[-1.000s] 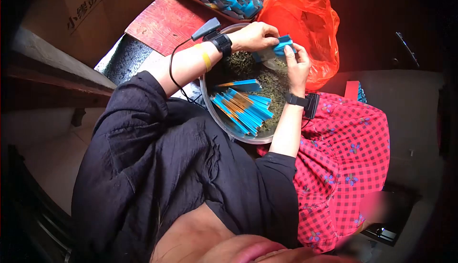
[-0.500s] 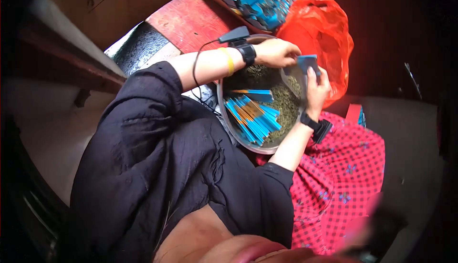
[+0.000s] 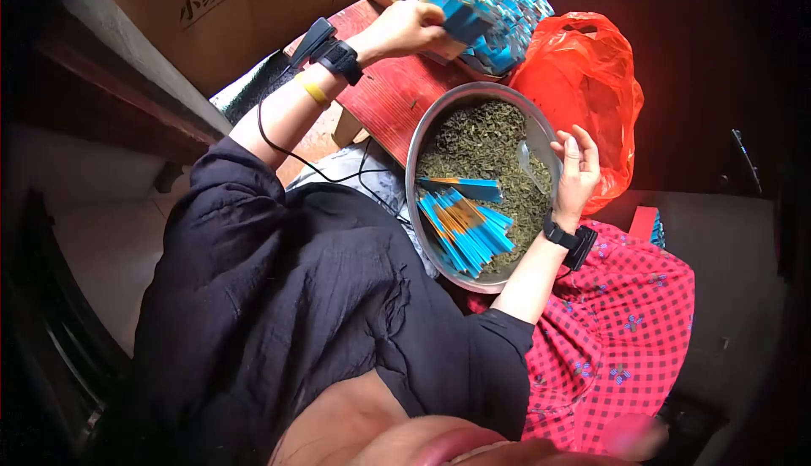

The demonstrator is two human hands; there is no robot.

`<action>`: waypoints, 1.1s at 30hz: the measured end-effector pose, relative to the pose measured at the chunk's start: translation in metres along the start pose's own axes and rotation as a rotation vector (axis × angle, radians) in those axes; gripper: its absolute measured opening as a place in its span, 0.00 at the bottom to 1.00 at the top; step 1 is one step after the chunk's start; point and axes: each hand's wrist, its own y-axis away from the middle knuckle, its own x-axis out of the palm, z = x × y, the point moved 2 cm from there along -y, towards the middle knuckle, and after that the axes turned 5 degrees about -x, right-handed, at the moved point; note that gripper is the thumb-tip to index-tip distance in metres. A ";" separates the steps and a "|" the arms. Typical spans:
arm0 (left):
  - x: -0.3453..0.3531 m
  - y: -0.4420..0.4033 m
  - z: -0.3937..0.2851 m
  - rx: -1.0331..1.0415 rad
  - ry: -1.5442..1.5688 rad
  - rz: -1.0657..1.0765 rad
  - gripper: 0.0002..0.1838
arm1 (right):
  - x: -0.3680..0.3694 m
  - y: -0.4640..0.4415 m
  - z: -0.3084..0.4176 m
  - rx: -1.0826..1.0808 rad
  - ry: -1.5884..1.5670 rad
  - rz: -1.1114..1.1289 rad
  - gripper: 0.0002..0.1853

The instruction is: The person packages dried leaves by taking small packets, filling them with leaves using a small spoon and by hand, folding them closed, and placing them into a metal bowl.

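My left hand (image 3: 407,28) is closed on a small blue packet (image 3: 463,23), blurred, at the edge of a box packed with similar blue packets (image 3: 498,10). Over the right rim of a metal basin (image 3: 414,141) is my right hand (image 3: 579,170), its fingers loosely bent and apart with nothing seen in them. Dried green leaves (image 3: 481,132) fill the basin. A fanned pile of flat blue and orange packets (image 3: 466,228) lies on the leaves, with another flat packet (image 3: 460,187) just above it. Beside my right hand, a clear plastic piece (image 3: 530,166) rests in the leaves.
A red wooden stool or bench (image 3: 393,98) supports the box of packets. Behind the basin stands an open red plastic bag (image 3: 591,77). Red checked cloth (image 3: 625,331) lies at the right, near a small red box (image 3: 644,223). A large cardboard box (image 3: 245,35) is at upper left.
My left hand has moved from over the basin up and left to the packet box, carrying a blue packet. My right hand has let go of the blue packet it held and sits slightly lower.
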 end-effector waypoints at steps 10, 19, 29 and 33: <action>-0.005 -0.057 0.061 -0.180 -0.149 -0.234 0.12 | -0.002 0.004 -0.006 0.067 -0.033 -0.024 0.14; 0.014 -0.052 0.076 -0.345 -0.125 -0.280 0.14 | 0.001 0.004 -0.009 0.118 -0.101 -0.007 0.14; 0.032 -0.023 -0.070 0.284 0.312 -0.117 0.11 | 0.013 0.012 -0.022 0.277 0.107 0.550 0.12; 0.074 0.013 -0.119 0.331 -0.019 0.606 0.11 | 0.023 0.021 -0.008 0.368 0.152 0.828 0.14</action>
